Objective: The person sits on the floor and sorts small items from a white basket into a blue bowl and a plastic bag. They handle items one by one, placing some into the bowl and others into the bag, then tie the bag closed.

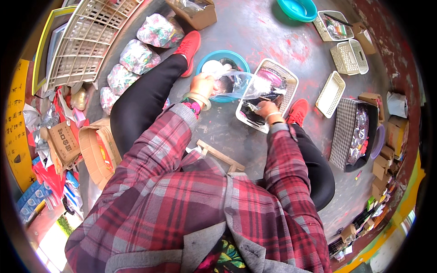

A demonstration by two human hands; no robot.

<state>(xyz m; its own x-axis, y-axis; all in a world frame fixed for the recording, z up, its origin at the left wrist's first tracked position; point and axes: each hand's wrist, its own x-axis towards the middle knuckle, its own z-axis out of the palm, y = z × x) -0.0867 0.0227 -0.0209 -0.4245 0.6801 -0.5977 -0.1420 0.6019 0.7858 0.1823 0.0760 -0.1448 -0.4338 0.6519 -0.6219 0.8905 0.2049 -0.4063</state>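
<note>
My left hand (203,85), a bangle at its wrist, is closed on the edge of a clear plastic bag (246,86). The bag stretches right from the hand, over the gap between a blue round basin (199,68) and a white plastic basket (291,75). Dark items and a white round thing lie in the basin. Inside the basket are small dark and pink packed pieces (273,76), too small to name. My right hand (267,109) is down at the basket's near part, fingers drawn together at dark pieces; what they pinch is hidden.
Stuffed clear bags (139,57) line the floor left of my leg, near a cardboard box (195,16). Right of me stand white baskets (331,94) and a grey woven bin (341,132). A wooden bar (221,155) is close before me. A teal basin (298,9) sits farther off.
</note>
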